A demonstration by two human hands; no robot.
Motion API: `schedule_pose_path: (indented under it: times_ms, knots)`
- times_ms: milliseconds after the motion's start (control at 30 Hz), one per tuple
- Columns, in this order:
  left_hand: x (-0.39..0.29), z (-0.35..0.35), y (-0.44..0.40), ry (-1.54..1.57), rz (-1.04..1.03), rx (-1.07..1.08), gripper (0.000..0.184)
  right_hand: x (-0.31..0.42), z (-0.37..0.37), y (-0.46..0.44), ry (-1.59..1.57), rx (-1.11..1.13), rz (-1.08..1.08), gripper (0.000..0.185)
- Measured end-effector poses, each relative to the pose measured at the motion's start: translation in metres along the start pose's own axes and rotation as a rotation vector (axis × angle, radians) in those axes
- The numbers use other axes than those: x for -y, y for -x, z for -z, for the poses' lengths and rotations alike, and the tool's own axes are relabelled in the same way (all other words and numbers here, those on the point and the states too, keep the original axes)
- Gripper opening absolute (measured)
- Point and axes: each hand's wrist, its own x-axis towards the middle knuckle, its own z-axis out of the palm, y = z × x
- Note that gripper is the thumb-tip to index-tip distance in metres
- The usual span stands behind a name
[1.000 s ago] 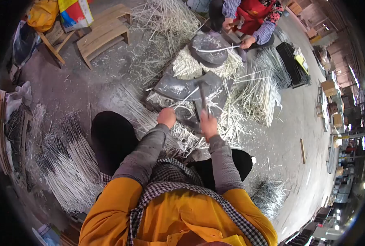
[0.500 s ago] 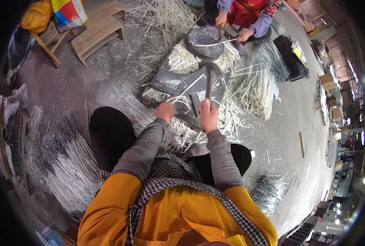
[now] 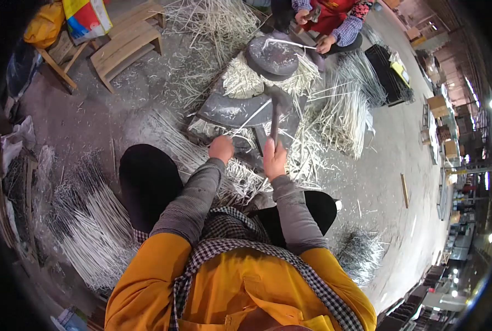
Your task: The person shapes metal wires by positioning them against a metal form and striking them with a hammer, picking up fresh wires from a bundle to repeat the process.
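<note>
My left hand (image 3: 221, 149) is closed round the near end of a thin whitish rod (image 3: 251, 116). The rod slants up to the right, its far end over a dark, curved metal block (image 3: 224, 108). In my right hand (image 3: 275, 159) is the handle of a hammer (image 3: 275, 117). Motion blurs the hammer's head, which is above the block's right part near the rod's tip; whether it touches the rod I cannot tell. Pale scraps (image 3: 243, 80) lie beyond the block and around its base.
Opposite, a co-worker's hand (image 3: 326, 44) holds a bent white rod over a round dark block (image 3: 272, 58); their other hand (image 3: 303, 16) grips a hammer. Bundles of rods (image 3: 94, 231) lie left and right (image 3: 342, 121). A wooden bench (image 3: 127, 47) stands far left, a black crate (image 3: 387, 74) right.
My right hand and hammer have shifted slightly left, the hammer's head nearer the rod's tip. My left hand has barely moved. The co-worker's hammer hand has lifted away from the round block.
</note>
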Motion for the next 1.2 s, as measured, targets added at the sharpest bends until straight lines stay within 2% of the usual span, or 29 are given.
schedule_pose_path:
  times_ms: [33, 100, 133, 233, 267, 400, 500, 533, 633, 667, 767, 800, 900, 933, 1033, 1067, 1167, 1200]
  knots:
    - [0.0, 0.0, -0.001, 0.003, -0.004, -0.005, 0.018, -0.032, -0.002, 0.0, 0.205, 0.034, -0.02, 0.053]
    - [0.004, -0.004, -0.003, -0.038, -0.058, 0.013, 0.019, -0.029, -0.005, 0.002, 0.616, 0.098, -0.064, 0.05]
    - [0.008, -0.004, -0.008, -0.063, -0.084, 0.019, 0.019, -0.027, -0.006, -0.004, 0.613, 0.098, -0.058, 0.05]
    - [0.019, -0.014, -0.01, -0.082, -0.094, 0.036, 0.019, -0.021, 0.002, -0.007, 0.232, 0.076, -0.133, 0.049]
    - [0.02, -0.016, -0.012, -0.093, -0.111, 0.039, 0.018, -0.02, 0.001, -0.007, 0.232, 0.077, -0.138, 0.049]
    - [0.019, -0.014, -0.01, -0.066, -0.177, -0.013, 0.018, -0.026, -0.003, -0.004, -0.017, -0.005, 0.047, 0.048]
    - [0.007, -0.007, -0.002, -0.032, -0.092, -0.018, 0.018, -0.069, -0.005, 0.006, 0.603, 0.098, -0.005, 0.045]
    - [0.003, -0.002, -0.006, -0.017, -0.048, -0.023, 0.017, -0.068, -0.006, -0.003, 0.601, 0.1, 0.01, 0.045]
    - [0.016, -0.014, -0.013, -0.076, -0.038, -0.001, 0.017, -0.029, 0.004, 0.001, 0.076, 0.162, -0.347, 0.043]
    - [0.018, -0.021, -0.014, -0.107, -0.049, 0.012, 0.017, -0.028, 0.004, 0.003, 0.08, 0.16, -0.356, 0.043]
    - [0.025, -0.028, -0.015, -0.052, -0.108, -0.021, 0.017, -0.02, -0.005, 0.005, -0.115, -0.04, 0.05, 0.047]
    - [0.021, -0.024, -0.018, -0.021, -0.135, -0.052, 0.017, -0.036, -0.005, 0.002, -0.116, -0.046, 0.06, 0.047]
    - [0.004, -0.01, -0.009, 0.028, -0.043, -0.027, 0.016, -0.115, -0.006, 0.003, 0.645, 0.07, 0.04, 0.044]
    - [0.001, -0.006, -0.012, 0.05, 0.008, -0.019, 0.016, -0.101, -0.006, -0.005, 0.646, 0.072, 0.052, 0.044]
    - [0.011, -0.017, -0.019, 0.035, -0.039, -0.022, 0.016, -0.022, 0.007, 0.003, 0.01, 0.123, -0.284, 0.041]
    - [0.012, -0.019, -0.019, 0.024, -0.075, -0.026, 0.015, -0.021, 0.006, 0.007, 0.01, 0.122, -0.294, 0.041]
    - [0.011, -0.017, -0.017, 0.026, -0.104, -0.028, 0.015, -0.013, -0.002, 0.007, 0.005, -0.067, 0.067, 0.042]
    - [0.01, -0.015, -0.018, 0.032, -0.114, -0.037, 0.015, -0.021, -0.001, 0.006, 0.002, -0.07, 0.075, 0.042]
